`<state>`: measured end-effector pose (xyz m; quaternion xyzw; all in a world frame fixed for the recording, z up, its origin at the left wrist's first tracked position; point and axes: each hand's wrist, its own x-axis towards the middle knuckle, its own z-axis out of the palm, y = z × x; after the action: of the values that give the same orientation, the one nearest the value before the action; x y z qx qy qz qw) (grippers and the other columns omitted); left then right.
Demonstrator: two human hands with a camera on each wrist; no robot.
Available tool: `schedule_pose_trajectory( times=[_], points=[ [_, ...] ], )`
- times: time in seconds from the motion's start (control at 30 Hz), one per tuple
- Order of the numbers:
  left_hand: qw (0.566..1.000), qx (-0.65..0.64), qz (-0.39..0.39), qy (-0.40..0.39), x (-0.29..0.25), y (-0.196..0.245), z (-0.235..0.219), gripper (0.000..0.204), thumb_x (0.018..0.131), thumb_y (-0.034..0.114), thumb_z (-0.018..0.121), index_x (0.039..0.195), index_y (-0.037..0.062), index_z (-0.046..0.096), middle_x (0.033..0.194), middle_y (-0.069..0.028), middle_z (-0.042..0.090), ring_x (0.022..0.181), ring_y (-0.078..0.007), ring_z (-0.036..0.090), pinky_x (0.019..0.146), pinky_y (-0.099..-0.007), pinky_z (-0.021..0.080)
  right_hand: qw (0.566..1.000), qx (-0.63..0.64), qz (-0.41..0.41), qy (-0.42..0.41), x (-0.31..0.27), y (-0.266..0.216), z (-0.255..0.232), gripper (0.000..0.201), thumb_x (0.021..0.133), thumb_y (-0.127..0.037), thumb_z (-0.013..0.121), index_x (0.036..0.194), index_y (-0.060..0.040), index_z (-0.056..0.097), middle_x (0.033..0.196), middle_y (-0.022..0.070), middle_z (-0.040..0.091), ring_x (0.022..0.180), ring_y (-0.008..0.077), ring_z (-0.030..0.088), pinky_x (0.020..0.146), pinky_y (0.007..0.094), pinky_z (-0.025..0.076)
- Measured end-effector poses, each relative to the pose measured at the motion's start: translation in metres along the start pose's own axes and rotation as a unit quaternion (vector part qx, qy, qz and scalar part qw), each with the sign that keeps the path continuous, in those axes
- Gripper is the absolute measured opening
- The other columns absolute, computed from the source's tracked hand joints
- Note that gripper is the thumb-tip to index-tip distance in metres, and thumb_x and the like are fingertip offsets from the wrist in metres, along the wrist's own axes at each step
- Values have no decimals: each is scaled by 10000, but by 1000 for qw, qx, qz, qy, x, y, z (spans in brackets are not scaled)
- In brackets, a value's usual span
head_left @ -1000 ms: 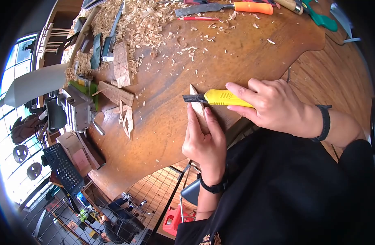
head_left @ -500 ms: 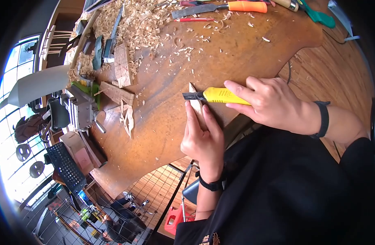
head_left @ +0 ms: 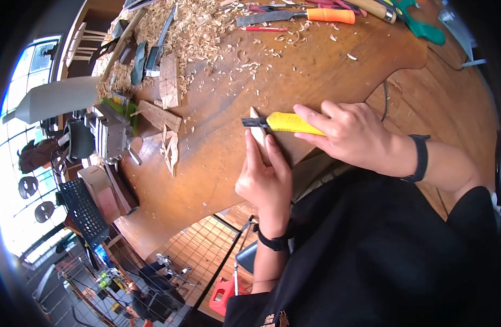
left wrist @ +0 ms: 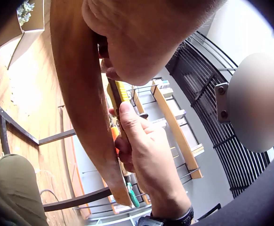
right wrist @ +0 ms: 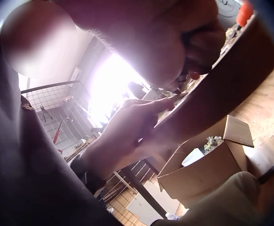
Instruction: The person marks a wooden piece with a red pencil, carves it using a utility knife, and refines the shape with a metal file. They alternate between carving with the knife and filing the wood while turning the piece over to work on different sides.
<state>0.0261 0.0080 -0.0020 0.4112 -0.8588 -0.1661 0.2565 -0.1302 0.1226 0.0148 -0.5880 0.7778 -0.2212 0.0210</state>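
In the head view my right hand (head_left: pixel 351 133) grips a yellow utility knife (head_left: pixel 294 123), thumb and fingers around its handle. The knife's dark blade (head_left: pixel 254 122) lies crosswise over a slim, pointed piece of wood (head_left: pixel 259 139), a short way below its tip. My left hand (head_left: pixel 266 182) holds that wood from the near side between thumb and fingers, with fingertips close to the blade. The left wrist view shows the right hand (left wrist: pixel 149 150) and the yellow handle (left wrist: pixel 123 92) beyond the table edge. From the right wrist, the left hand (right wrist: pixel 127 127) appears, while the wood is mostly hidden.
A brown wooden table (head_left: pixel 207 169) carries shavings (head_left: pixel 198 32), an orange-handled chisel (head_left: pixel 331 15), a red pencil (head_left: pixel 264 29) and a green-handled tool (head_left: pixel 427 34). Wood offcuts (head_left: pixel 169 82) lie near a metal vise (head_left: pixel 110 136) on the left. Below stands a cardboard box (right wrist: pixel 203 169).
The head view has tilted slightly. Both hands, with knife and wood, have shifted a little left and away across the table; the blade stays across the wood near its tip.
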Motion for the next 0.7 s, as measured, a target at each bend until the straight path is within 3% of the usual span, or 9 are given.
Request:
schedule_pose_trajectory(
  times=[0.17, 0.23, 0.27, 0.3, 0.37, 0.4, 0.53, 0.7],
  points=[
    [999, 26, -42, 12, -1, 3, -1, 392, 942, 265, 714, 1226, -6, 706, 666, -150, 694, 528, -297, 681, 481, -385, 513, 1000, 7, -3, 2, 0, 0, -6, 458, 896, -328, 768, 1269, -76, 680, 753, 104, 585, 597, 283, 654, 530, 385, 530],
    [999, 12, -16, 36, 0, 2, 1, 358, 949, 257, 723, 1208, 11, 730, 580, -118, 624, 454, -202, 609, 469, -336, 453, 1000, 4, -15, 5, -5, 5, -11, 444, 897, -298, 774, 1269, -75, 679, 737, 102, 578, 586, 290, 640, 523, 396, 516],
    [998, 3, 9, 60, 1, 0, 3, 362, 941, 260, 725, 1217, 25, 729, 622, -123, 656, 481, -246, 639, 480, -359, 479, 1000, -8, -15, -9, -5, 5, -14, 430, 918, -326, 747, 1265, -81, 680, 730, 104, 586, 594, 292, 658, 524, 389, 534],
    [996, -9, -19, 81, 1, 1, 2, 362, 941, 260, 725, 1217, 25, 729, 622, -123, 656, 481, -246, 639, 480, -359, 479, 999, -18, -14, -24, -3, 4, -15, 420, 938, -355, 719, 1260, -87, 680, 724, 106, 595, 602, 293, 676, 526, 383, 551],
    [1000, 8, -15, 21, 0, 3, -4, 369, 938, 262, 719, 1228, 34, 720, 667, -130, 684, 527, -279, 671, 490, -380, 498, 998, -29, -53, -33, 7, 4, -12, 426, 943, -352, 716, 1271, -84, 676, 708, 102, 586, 584, 292, 668, 513, 388, 545],
    [999, 22, 19, 39, 0, 0, -2, 386, 931, 252, 709, 1215, -10, 702, 631, -88, 657, 495, -260, 648, 462, -368, 495, 998, -26, -55, -24, 12, 1, -9, 427, 943, -350, 717, 1272, -81, 675, 706, 104, 585, 575, 293, 663, 509, 392, 541],
    [999, 8, -3, 48, -2, 1, -1, 388, 917, 244, 702, 1199, -22, 701, 644, -85, 660, 515, -262, 658, 485, -377, 510, 998, -18, -65, -17, 13, 3, -6, 425, 942, -344, 722, 1267, -73, 677, 699, 115, 587, 557, 301, 652, 500, 406, 526],
    [998, -21, -24, 56, -3, -1, 0, 367, 916, 244, 720, 1212, 28, 709, 669, -96, 683, 543, -264, 672, 504, -370, 506, 998, -39, -55, -7, 3, 9, -10, 428, 939, -342, 727, 1274, -81, 675, 691, 102, 591, 552, 310, 643, 497, 412, 516]
  ],
)
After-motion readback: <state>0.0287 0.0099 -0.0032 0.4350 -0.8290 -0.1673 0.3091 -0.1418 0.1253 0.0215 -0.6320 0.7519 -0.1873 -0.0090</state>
